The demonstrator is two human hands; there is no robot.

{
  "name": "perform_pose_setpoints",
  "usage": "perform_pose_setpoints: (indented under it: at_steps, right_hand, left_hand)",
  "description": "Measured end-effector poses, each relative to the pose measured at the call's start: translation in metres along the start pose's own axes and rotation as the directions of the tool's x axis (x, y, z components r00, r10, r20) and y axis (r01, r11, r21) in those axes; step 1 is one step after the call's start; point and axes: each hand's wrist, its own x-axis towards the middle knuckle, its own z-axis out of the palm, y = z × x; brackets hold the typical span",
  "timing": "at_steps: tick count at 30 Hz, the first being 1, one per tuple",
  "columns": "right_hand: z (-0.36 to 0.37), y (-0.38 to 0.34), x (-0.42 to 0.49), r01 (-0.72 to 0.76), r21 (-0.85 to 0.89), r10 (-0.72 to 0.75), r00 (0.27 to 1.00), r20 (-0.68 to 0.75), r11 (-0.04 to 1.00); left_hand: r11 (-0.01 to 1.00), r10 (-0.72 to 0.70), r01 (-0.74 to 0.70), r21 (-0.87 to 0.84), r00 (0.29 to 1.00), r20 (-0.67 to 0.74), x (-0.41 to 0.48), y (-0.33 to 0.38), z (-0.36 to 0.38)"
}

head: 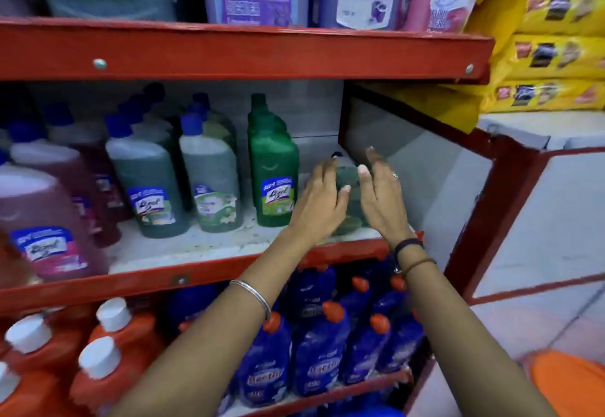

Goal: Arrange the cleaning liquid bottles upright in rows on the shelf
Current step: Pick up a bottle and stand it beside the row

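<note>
green bottle point(348, 187) between spread left hand point(322, 200) and right hand point(381, 194), beside upright dark-green bottle point(273, 171)

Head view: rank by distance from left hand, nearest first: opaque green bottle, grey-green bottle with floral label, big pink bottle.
From the left hand:
1. Opaque green bottle, just to its left.
2. Grey-green bottle with floral label, mid-shelf.
3. Big pink bottle, far left, front edge.

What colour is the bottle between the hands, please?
Green bottle, best seen in the head view.
</note>
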Motion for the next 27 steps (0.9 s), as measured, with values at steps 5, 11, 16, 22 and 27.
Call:
perform_pose_setpoints:
  at_steps: [5, 11, 16, 22, 27]
  right_hand:
    - [0.001, 0.044, 0.043, -0.299, 0.020, 0.289, 0.934, 0.213, 0.954]
    - [0.018, 0.068, 0.066, -0.369, 0.000, 0.340, 0.854, 0.394, 0.929]
    - [0.025, 0.060, 0.060, -0.449, 0.262, 0.361, 0.875, 0.324, 0.854]
    - [0.010, 0.030, 0.034, -0.419, 0.576, 0.348, 0.907, 0.235, 0.702]
    - [0.007, -0.003, -0.004, -0.416, 0.645, 0.311, 0.909, 0.278, 0.641]
  left_hand:
    - [0.900, -0.419, 0.432, -0.059, 0.894, 0.157, 0.038, -0.008, 0.033]
    - [0.789, -0.554, 0.596, -0.148, 0.795, 0.248, 0.056, -0.008, 0.051]
    - [0.700, -0.546, 0.568, -0.434, 0.816, 0.187, 0.054, -0.008, 0.050]
    - [0.620, -0.471, 0.432, -0.655, 0.873, 0.129, 0.029, -0.004, 0.029]
    - [0.550, -0.376, 0.325, -0.770, 0.919, 0.120, -0.022, -0.010, -0.011]
